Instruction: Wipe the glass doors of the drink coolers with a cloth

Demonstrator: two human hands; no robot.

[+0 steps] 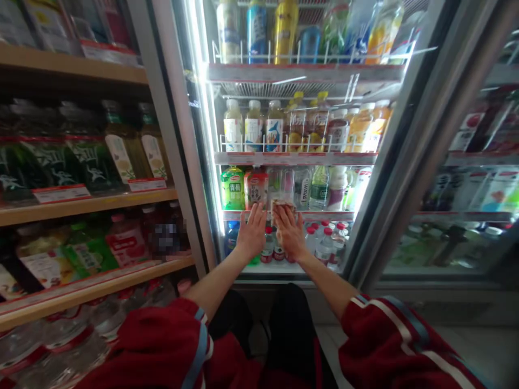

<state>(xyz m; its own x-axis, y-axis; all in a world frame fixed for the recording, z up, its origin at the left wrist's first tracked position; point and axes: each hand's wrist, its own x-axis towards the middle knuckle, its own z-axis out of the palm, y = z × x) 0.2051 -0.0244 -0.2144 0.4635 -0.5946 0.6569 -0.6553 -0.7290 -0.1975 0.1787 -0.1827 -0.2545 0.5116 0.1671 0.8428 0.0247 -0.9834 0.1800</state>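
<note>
My left hand (pixel 252 233) has its fingers stretched out at the front edge of a lit cooler shelf (pixel 324 216), holding nothing. Right behind its fingertips stand a red-labelled drink bottle (pixel 256 186) and a green-labelled drink bottle (pixel 232 188). My right hand (pixel 290 232) presses a crumpled pale-brown cloth (pixel 277 206) at the same shelf edge. Its fingers partly cover the cloth. Just behind the cloth is a clear plastic divider (pixel 287 183). Red-capped water bottles (pixel 323 248) stand below both hands on the bottom shelf.
Upper cooler shelves carry bottles (pixel 274 127) and cans (pixel 286 32) behind white wire guards. A metal door frame (pixel 425 146) bounds the cooler on the right. Wooden shelves (pixel 93 202) filled with drinks stand on the left. My knees (pixel 290 324) are bent below the cooler.
</note>
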